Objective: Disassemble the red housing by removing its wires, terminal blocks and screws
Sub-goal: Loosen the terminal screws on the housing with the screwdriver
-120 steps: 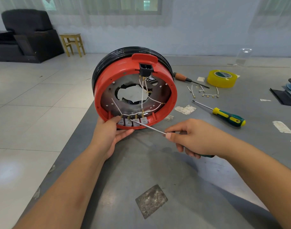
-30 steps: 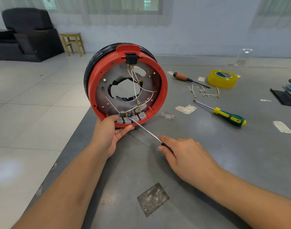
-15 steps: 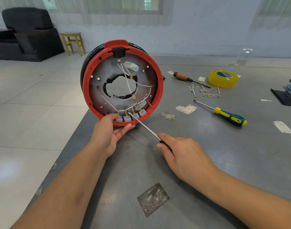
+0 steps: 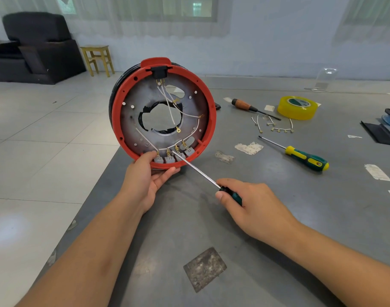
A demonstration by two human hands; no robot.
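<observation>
Fingers (image 4: 167, 173) under red housing (image 4: 211, 120) rim

Table (image 4: 322, 218): grey surface bearing patches of torn white label residue and one dark rectangular patch (image 4: 204, 269) near its front.
Tape roll (image 4: 297, 107): yellow, lying flat at the far right.
Armchair (image 4: 34, 47): black, on the floor at the far left.
Stool (image 4: 97, 59): yellow wood, just right of the armchair.
Clear stand (image 4: 325, 82): transparent, at the table's far edge.
Floor (image 4: 45, 140): pale tiles, left of the table.
</observation>
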